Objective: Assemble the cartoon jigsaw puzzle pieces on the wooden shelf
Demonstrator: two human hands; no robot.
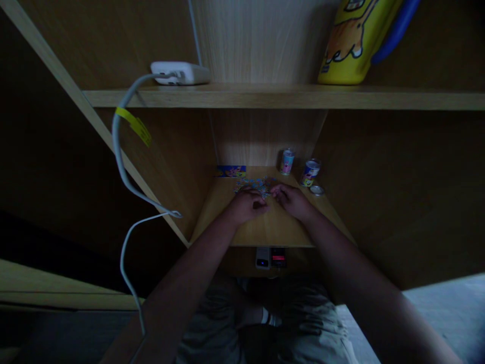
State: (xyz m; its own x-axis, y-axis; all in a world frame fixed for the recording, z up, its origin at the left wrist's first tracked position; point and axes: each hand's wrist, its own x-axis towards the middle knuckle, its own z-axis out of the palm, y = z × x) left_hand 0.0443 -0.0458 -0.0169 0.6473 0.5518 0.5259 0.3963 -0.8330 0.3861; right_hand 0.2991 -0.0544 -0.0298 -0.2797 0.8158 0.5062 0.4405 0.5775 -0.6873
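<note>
Hands meet over a scatter of small, colourful puzzle pieces (255,185) on the lower shelf (265,230) of a dim wooden cabinet. The left hand (246,206) rests knuckles-up at the near edge of the pieces, its fingers curled under; whether they pinch a piece cannot be told in the low light. The right hand (293,201) lies just beside it, fingertips drawn together and touching the pile. A printed card (231,171) leans at the back of the shelf, left of the pieces. Two small cartoon-printed tins (287,162) stand upright to the right, with a round lid (317,190) lying flat near the closer one. On the upper shelf (265,96) sit a white adapter (180,73), its cable (120,151) hanging down the left side, and a yellow cartoon bag (356,40).
</note>
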